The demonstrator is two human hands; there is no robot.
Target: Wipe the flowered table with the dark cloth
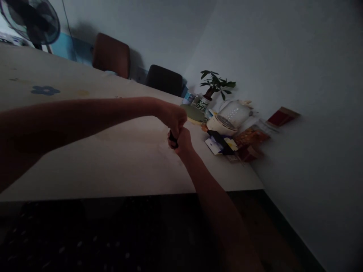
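Note:
Both arms reach out over the white table, and my hands meet above it. My right hand (pixel 185 140) is closed around a small black object (pixel 172 139), of which only a dark part shows between the fingers; its kind cannot be made out. Directly above and touching it, my left hand (pixel 173 116) is bent down at the wrist with its fingers closed in a fist-like grip. What those left fingers hold is hidden. Beneath the hands, a faint clear or wet-looking patch shows on the tabletop (pixel 127 166).
To the right, by the wall, stand a potted plant (pixel 208 92), a round green item (pixel 193 113), a white rice-cooker-like pot (pixel 221 124), a box with papers (pixel 218 145) and snack packets (pixel 252 136). Beyond the table are two chairs (pixel 111 54) and a fan (pixel 36 20).

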